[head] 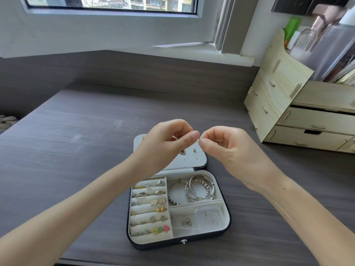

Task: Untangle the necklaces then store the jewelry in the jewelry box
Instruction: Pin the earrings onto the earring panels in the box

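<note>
While the open jewelry box (153, 244) sits on the grey desk (76, 150), the left hand (167, 139) and right hand (226, 148) hang above its lid, fingers curled. Each pinches what seems a thin necklace chain (197, 140), a short span running between the nearly meeting fingertips

This is looking like a home room; a grey desk (76, 141) is standing under a window (111, 2) showing apartment blocks (153, 2); a wooden drawer organiser (307, 116) and a jewelry box (163, 243) are sitting on it.
</note>
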### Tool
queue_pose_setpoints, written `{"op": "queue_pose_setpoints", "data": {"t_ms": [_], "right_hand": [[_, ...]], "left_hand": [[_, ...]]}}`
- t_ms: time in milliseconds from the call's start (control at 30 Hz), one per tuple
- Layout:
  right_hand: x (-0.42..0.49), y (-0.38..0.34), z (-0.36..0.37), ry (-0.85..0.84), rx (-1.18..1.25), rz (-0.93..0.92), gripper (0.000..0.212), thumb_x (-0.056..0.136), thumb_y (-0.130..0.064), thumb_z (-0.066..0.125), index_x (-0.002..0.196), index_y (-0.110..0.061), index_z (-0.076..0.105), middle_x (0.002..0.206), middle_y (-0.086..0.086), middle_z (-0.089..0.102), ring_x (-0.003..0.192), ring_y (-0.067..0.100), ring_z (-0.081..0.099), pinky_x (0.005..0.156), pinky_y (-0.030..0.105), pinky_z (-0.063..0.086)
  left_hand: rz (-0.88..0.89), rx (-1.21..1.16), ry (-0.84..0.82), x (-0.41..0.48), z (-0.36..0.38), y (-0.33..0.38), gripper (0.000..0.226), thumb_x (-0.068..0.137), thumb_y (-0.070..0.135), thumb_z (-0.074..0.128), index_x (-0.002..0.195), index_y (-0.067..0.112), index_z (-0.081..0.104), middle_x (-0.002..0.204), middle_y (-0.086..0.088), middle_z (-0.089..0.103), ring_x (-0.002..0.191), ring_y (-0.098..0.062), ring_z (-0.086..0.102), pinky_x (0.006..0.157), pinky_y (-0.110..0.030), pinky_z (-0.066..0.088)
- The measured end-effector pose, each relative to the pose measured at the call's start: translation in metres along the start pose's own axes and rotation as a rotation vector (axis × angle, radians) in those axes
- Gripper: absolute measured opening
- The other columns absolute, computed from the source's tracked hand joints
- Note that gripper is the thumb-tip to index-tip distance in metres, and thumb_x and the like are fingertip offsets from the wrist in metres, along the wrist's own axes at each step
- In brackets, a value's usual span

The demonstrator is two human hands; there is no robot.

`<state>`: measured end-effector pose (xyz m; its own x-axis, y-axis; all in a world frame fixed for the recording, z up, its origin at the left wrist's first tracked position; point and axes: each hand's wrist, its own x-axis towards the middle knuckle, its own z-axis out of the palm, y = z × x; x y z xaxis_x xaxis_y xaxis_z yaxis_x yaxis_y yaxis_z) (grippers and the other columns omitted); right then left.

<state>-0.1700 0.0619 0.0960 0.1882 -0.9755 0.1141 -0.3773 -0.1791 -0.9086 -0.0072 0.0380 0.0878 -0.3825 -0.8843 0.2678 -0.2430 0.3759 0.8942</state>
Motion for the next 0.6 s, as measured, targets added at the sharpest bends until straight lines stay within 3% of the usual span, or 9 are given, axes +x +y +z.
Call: {"op": "queue_pose_setpoints", "data": {"t_ms": [100,200,267,367,500,600], "right_hand": [[0.000,0.004,-0.001,0.034,-0.074,-0.059,0.012,0.089,-0.015,0.061,0.078,-0.015,0.064,0.067,-0.009,0.060,0.061,0.003,0.051,0.058,0.013,0.041],[0.002,0.012,0.006,0.206,-0.391,-0.300,0.012,0.086,-0.017,0.059,0.074,-0.014,0.062,0.066,-0.014,0.055,0.065,0.004,0.048,0.062,0.010,0.037],[0.006,0.018,0.011,0.325,-0.629,-0.532,0.014,0.083,-0.015,0.053,0.073,-0.008,0.060,0.069,-0.006,0.055,0.067,0.008,0.046,0.066,0.015,0.037],[0.012,0.025,0.013,0.432,-0.865,-0.798,0.020,0.087,-0.005,0.048,0.070,-0.001,0.059,0.067,0.009,0.056,0.062,0.027,0.051,0.062,0.035,0.045],[0.016,0.026,0.012,0.503,-0.924,-0.889,0.027,0.092,-0.001,0.043,0.071,0.000,0.061,0.068,0.011,0.059,0.062,0.030,0.053,0.059,0.040,0.048],[0.018,0.025,0.008,0.468,-0.830,-0.880,0.016,0.086,0.002,0.052,0.074,0.001,0.063,0.072,0.010,0.062,0.066,0.028,0.054,0.066,0.031,0.046]], "left_hand": [[-0.040,0.098,0.001,0.002,0.000,0.001,0.026,0.092,0.025,0.056,0.068,0.014,0.058,0.058,0.009,0.050,0.051,0.001,0.046,0.051,-0.009,0.036],[-0.176,0.113,0.006,0.007,0.001,-0.001,0.031,0.092,0.030,0.056,0.066,0.013,0.059,0.056,0.008,0.049,0.052,-0.002,0.045,0.052,-0.015,0.038],[-0.316,0.016,-0.001,0.011,0.001,-0.002,0.035,0.093,0.029,0.056,0.061,0.012,0.058,0.054,0.006,0.047,0.055,-0.011,0.042,0.059,-0.027,0.037],[-0.494,-0.153,-0.075,0.018,-0.001,0.002,0.038,0.094,0.024,0.055,0.059,0.011,0.051,0.054,0.002,0.041,0.052,-0.011,0.034,0.052,-0.022,0.030],[-0.672,-0.293,-0.186,0.028,-0.007,0.008,0.035,0.095,0.020,0.051,0.061,0.011,0.047,0.050,0.002,0.039,0.045,-0.008,0.031,0.040,-0.014,0.024],[-0.774,-0.379,-0.261,0.033,-0.011,0.011,0.037,0.095,0.019,0.049,0.060,0.012,0.045,0.049,0.002,0.039,0.042,-0.007,0.031,0.039,-0.013,0.025]]}}
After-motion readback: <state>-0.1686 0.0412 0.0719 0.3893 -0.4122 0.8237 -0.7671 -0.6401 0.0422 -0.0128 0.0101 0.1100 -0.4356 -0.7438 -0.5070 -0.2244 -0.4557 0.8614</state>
